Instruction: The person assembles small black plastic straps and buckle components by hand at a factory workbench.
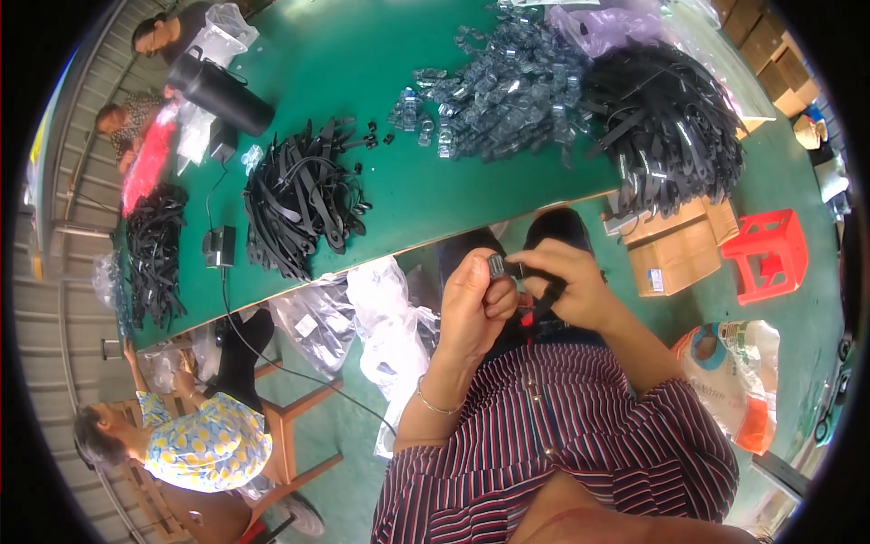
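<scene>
Over my lap, just off the table's near edge, my left hand [473, 295] is closed around a small grey plastic buckle [496, 266], its end showing by the thumb. My right hand [577, 281] pinches a black strap [549, 297] beside it. One end of the strap points toward the buckle, and the other hangs below my fingers. Whether strap and buckle touch is too small to tell. On the green table [408, 195] lies a heap of similar see-through buckles [512, 91]. Black straps [666, 127] are piled to its right, with another strap pile [304, 199] at the left.
A black bottle [222, 95] and a small black box [217, 247] with a cable are on the table's left. Clear plastic bags [385, 308] hang below the edge. A cardboard box [675, 249], red stool [770, 256] and printed sack [734, 381] stand right. Co-workers [208, 444] sit left.
</scene>
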The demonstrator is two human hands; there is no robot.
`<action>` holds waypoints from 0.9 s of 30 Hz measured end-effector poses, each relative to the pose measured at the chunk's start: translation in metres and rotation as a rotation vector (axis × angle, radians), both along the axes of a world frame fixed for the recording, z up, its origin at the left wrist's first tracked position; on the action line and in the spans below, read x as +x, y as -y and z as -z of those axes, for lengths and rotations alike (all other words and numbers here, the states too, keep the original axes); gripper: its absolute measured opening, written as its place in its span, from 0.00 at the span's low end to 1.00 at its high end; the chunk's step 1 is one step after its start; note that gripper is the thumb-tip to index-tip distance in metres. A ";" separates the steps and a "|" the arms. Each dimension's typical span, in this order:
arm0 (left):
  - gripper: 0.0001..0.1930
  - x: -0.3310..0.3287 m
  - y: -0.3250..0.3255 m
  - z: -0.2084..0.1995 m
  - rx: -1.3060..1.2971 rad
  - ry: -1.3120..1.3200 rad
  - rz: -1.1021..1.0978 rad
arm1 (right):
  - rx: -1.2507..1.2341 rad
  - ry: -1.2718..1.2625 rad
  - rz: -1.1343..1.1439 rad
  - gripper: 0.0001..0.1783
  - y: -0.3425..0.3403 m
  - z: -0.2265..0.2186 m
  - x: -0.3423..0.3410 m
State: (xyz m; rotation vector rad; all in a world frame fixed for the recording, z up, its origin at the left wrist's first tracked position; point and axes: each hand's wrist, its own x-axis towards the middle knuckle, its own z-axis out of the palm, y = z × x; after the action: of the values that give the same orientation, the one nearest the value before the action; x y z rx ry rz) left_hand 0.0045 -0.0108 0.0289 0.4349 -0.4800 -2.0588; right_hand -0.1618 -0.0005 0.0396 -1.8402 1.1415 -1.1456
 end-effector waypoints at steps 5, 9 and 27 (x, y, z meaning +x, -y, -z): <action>0.13 -0.002 -0.004 0.003 0.014 0.036 0.009 | 0.003 -0.018 -0.002 0.17 -0.002 -0.002 0.001; 0.13 -0.007 -0.007 0.004 0.018 0.111 -0.027 | -0.053 0.032 0.031 0.18 -0.001 -0.002 0.003; 0.06 0.008 0.008 0.003 -1.070 1.171 -0.243 | 0.278 0.661 -0.239 0.08 0.004 0.023 -0.010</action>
State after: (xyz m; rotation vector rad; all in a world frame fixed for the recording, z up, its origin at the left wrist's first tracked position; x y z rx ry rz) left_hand 0.0127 -0.0187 0.0259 0.9095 -1.9405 -0.8743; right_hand -0.1714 -0.0041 0.0170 -1.2040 0.6370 -1.2449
